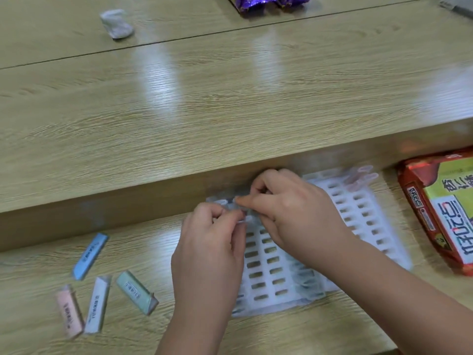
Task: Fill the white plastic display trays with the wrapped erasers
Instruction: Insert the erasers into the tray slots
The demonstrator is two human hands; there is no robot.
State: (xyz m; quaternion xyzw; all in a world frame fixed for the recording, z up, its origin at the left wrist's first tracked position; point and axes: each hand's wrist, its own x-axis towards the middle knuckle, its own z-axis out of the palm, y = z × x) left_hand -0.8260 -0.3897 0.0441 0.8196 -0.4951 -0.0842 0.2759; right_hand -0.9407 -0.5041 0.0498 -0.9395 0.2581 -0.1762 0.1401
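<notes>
**A:** Where are your hands right now?

**B:** Both are low over the near white tray (261, 307), knuckles up and wrists angled in from the bottom right. My left hand (207, 254) is curled, thumb and forefinger nipped on a small clear-wrapped piece (239, 201). My right hand (289, 208) meets it from the other side, its fingertips pinching the same piece. It's too blurred to say what it is.

**A:** And the trays and erasers?

**B:** The near tray lies under my hands. A second white tray (394, 252) sits just beside it on the right, against the raised wooden ledge (153, 190). Four wrapped erasers lie loose on the desk to my left: blue eraser (89, 256), pink eraser (69, 311), white eraser (97, 304) and green eraser (135, 290).

**A:** Any writing you can read?

**B:** There's a barcode on the green one and printed lines on the others, all smeared. The red packet (409, 190) at the right carries big characters and a barcode, seen upside down and not legible.
</notes>
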